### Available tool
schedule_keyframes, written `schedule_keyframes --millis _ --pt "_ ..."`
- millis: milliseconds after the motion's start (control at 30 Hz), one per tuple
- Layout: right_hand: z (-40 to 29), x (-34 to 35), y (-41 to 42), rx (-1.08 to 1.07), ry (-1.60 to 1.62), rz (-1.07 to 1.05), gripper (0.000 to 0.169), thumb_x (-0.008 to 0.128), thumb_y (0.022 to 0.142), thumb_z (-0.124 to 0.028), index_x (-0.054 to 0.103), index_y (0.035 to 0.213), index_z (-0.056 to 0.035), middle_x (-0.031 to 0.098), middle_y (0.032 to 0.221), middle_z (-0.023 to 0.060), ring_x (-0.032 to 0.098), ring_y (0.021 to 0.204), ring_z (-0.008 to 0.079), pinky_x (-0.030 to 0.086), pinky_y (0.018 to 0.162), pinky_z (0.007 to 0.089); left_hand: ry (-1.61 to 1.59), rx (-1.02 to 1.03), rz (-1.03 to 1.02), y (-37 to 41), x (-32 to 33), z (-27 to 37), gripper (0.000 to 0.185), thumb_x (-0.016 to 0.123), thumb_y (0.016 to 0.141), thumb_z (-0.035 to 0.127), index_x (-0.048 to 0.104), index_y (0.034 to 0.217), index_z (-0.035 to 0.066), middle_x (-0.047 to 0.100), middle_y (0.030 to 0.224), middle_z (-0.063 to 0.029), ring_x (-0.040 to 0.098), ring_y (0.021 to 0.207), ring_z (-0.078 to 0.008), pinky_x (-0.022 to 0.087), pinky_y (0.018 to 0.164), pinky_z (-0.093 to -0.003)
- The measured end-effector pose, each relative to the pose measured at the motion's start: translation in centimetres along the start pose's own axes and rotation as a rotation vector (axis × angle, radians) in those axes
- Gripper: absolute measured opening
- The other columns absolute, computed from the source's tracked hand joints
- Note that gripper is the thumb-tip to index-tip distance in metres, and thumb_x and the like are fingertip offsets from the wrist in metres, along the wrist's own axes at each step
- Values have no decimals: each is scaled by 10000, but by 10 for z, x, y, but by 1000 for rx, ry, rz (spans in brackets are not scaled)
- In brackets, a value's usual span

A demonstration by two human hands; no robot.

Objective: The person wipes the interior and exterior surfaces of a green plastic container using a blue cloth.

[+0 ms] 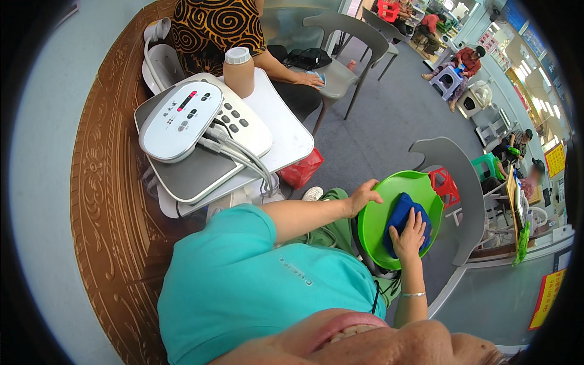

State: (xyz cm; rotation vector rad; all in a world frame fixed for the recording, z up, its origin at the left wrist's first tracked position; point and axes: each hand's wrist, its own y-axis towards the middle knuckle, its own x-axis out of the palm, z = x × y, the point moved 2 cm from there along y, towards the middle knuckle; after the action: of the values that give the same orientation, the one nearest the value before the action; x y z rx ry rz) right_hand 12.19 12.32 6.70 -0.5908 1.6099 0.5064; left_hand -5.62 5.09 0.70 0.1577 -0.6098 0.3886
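Note:
A shallow bright-green plastic basin [377, 228] is tilted over my lap. My left hand [363, 198] grips its near-left rim, with the thumb lying over the edge. Inside the basin lies a folded, dark blue cloth [401, 212]. My right hand [409, 237], a silver bracelet on its wrist, rests flat on the cloth with its fingers spread. Part of the cloth is hidden under that hand.
A white side table [287, 137] at the left holds a control device [164, 132] with cables [248, 159] and a capped tan bottle [238, 77]. Another person's hand [308, 80] touches a light blue cloth on a grey chair [335, 80]. A second grey chair [470, 196] stands beyond the basin.

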Motion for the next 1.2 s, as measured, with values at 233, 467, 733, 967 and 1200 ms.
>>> schedule_keyframes --millis 233,467,733,967,1200 --pt "-19 -14 28 34 24 12 867 685 718 -361 185 1417 -248 117 1474 149 88 1327 470 188 977 673 5 -6 -67 0 2 3 450 573 678 153 470 1086 -6 542 924 -107 540 843 -179 455 740 -296" --pt "-52 -27 30 -50 -28 31 857 745 621 -393 325 1361 -291 165 1459 135 85 1331 456 168 955 699 -111 -44 -124 2 -1 -4 444 581 705 175 471 1098 2 545 970 -110 546 874 -183 460 773 -303" --pt "-73 -12 0 -411 -24 76 536 751 597 -297 536 1081 -218 368 1323 72 193 1321 388 154 960 700 -180 -131 -138 0 1 -3 423 544 777 197 477 1154 18 550 1043 -95 539 978 -175 451 847 -302" --pt "-70 -19 -30 -597 27 -59 317 703 563 -137 585 856 -163 436 1262 42 239 1325 316 127 1034 626 -225 -115 -139 1 0 -1 434 526 815 231 469 1188 16 552 1098 -115 531 1004 -184 426 880 -311" --pt "-47 -38 -48 -572 36 -161 245 674 519 -66 604 744 -133 478 1219 41 275 1315 296 160 1018 635 -168 -112 -144 -1 2 0 426 509 806 191 459 1186 5 552 1091 -119 541 995 -189 437 878 -315"
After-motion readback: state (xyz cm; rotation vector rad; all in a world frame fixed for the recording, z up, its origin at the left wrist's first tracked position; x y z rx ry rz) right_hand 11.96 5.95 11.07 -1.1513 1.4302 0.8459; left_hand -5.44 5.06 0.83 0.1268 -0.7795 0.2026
